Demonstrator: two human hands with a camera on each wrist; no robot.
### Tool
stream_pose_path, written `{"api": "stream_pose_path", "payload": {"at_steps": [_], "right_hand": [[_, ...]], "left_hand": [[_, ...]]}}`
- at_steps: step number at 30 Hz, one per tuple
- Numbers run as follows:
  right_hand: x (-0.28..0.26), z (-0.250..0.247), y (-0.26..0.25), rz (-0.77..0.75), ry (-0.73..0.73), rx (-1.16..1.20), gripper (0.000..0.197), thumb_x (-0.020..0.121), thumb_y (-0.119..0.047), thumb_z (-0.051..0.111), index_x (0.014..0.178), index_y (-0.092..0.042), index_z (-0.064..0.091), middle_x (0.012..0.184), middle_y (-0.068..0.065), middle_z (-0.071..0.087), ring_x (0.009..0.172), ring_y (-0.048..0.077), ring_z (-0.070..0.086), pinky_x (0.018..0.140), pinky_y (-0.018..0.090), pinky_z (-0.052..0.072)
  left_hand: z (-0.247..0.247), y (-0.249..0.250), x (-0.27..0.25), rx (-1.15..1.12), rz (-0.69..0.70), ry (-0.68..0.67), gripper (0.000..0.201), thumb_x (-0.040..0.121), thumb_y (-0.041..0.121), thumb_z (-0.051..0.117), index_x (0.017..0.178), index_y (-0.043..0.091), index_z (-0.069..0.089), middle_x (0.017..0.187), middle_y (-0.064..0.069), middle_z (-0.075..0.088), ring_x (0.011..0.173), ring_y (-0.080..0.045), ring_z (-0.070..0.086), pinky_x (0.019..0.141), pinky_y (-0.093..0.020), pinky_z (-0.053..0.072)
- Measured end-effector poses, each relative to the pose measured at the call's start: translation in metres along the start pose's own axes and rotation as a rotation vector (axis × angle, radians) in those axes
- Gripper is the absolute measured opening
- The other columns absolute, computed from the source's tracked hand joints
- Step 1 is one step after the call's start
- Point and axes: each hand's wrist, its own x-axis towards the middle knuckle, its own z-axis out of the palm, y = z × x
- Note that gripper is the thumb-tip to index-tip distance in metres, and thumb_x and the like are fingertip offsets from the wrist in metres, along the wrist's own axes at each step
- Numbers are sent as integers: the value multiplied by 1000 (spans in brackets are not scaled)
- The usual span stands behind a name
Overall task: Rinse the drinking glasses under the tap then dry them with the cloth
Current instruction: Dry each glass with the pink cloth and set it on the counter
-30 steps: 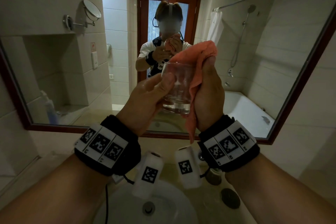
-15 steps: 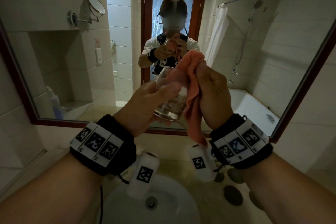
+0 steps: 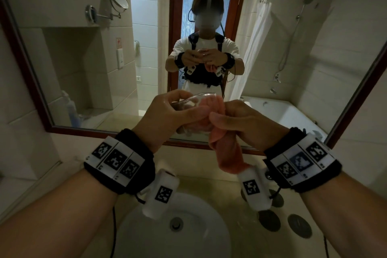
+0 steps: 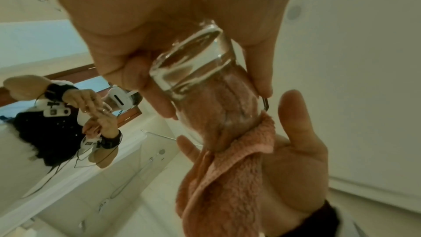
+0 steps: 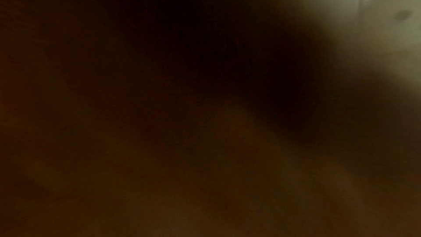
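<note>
The cloth (image 3: 227, 153) is salmon pink and fuzzy. The glass (image 4: 200, 71) is clear and colourless, the pink showing through it. Both wristbands (image 3: 119, 165) are black, with white strips printed in black square codes. The basin (image 3: 173, 234) is white, the mirror frame (image 3: 31, 73) dark red-brown, the wall tiles (image 3: 21, 153) cream. The right wrist view is dark brown blur.

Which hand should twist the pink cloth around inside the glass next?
Probably the right hand: it already grips the cloth stuffed inside the glass, while the left hand holds the glass.
</note>
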Motion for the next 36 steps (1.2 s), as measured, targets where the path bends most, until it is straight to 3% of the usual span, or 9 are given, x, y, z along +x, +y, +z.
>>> {"api": "stream_pose_path", "payload": {"at_steps": [4,9,14,17,20,25,29,32,36], "right_hand": [[0,-1,8,-2,-51,303,46,63,-38,88,96,-10,71,81,1,72,70,14,69,65,24,59],[3,5,16,10,21,389,38,71,-31,85,98,-8,72,83,4,73,73,14,70,66,27,59],[4,15,21,-12,202,193,9,87,-9,64,95,-6,67,69,-3,71,59,10,66,57,22,56],[1,17,21,-70,233,-38,17,91,1,62,87,-14,68,65,-12,70,64,6,68,61,20,57],[-2,20,22,-92,198,-179,23,91,-4,66,82,-25,66,61,-16,67,61,3,65,62,19,54],[-6,10,23,-97,210,-249,13,83,0,74,93,-6,70,72,4,71,67,20,70,69,34,60],[-10,0,22,-117,217,-116,29,75,12,75,103,9,69,80,13,74,65,11,72,63,26,59],[-10,-3,28,-78,218,86,42,70,-7,83,108,4,68,90,24,72,72,27,70,66,37,62],[-11,-1,30,-25,215,200,38,72,-17,84,104,-4,68,83,6,76,68,16,73,63,32,63]], "left_hand": [[-1,2,-4,256,237,9,59,60,22,91,109,9,62,95,3,71,83,-9,72,71,-22,58],[-6,-11,-5,405,353,-30,76,54,27,98,117,22,55,116,5,60,93,-3,63,72,-12,50],[-5,-4,-2,215,65,-65,74,73,61,75,129,28,39,117,2,54,87,-3,69,60,-23,57],[-2,3,1,100,-206,-17,73,75,72,45,124,18,53,103,-3,66,72,-8,74,50,-32,57],[-6,-2,4,80,-275,2,66,79,72,49,110,16,63,88,-14,68,58,-21,69,49,-28,52],[-4,-7,6,100,-72,-45,49,83,56,65,104,12,56,84,-7,66,63,-25,59,62,-37,55],[-1,-9,5,240,192,-98,40,85,24,77,115,11,53,103,-2,63,79,-13,65,68,-26,57],[0,-10,4,338,279,-99,58,72,23,87,118,15,53,113,7,63,95,-11,67,76,-24,56],[-1,-19,6,373,271,-73,69,63,26,93,120,22,54,116,7,62,98,-16,67,77,-34,60]]}}
